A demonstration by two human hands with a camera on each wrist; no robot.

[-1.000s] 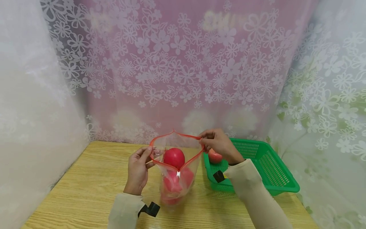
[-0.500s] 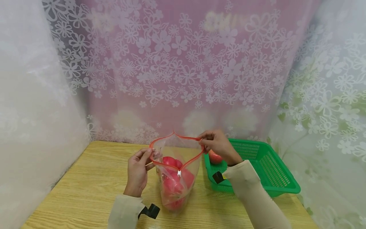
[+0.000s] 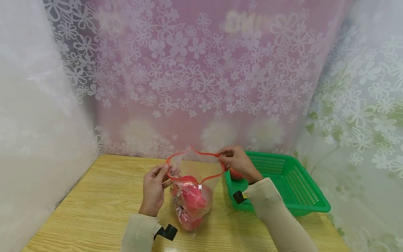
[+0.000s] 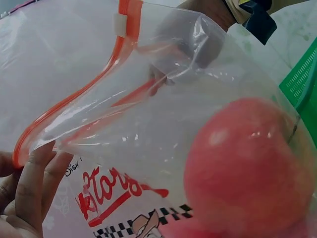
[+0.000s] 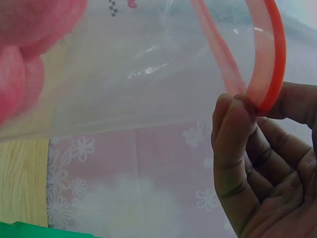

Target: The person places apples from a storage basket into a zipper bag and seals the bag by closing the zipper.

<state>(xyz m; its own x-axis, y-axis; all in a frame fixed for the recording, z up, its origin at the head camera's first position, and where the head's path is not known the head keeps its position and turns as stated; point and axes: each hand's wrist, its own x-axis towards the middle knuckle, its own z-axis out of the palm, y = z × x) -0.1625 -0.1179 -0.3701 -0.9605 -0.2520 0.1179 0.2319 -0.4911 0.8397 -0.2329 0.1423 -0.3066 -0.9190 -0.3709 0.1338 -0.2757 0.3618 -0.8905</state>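
A clear zip bag [image 3: 206, 178] with an orange-red zip rim and a white slider [image 3: 199, 188] hangs between my hands, its mouth spread wide. Several red apples [image 3: 192, 199] lie inside it; one apple [image 4: 245, 168] shows its stem in the left wrist view. At the rim's left corner, my left hand [image 3: 153, 189] pinches the plastic between thumb and fingers. My right hand [image 3: 240, 163] pinches the opposite corner, and in the right wrist view its thumb and fingertips [image 5: 230, 116] meet on the orange strip. Printed lettering [image 4: 111, 191] marks one side of the bag.
On the right of the wooden table [image 3: 104, 196] stands a green plastic basket [image 3: 310, 189]. Another apple [image 3: 235, 174] sits in its near left part, partly covered by my right hand. A pink flowered sheet [image 3: 201, 77] hangs behind the table.
The top apple has dropped from near the bag's mouth down onto the others. The bag has turned slightly, showing more of its print on the left. Both hands keep their pinch and shift a little.
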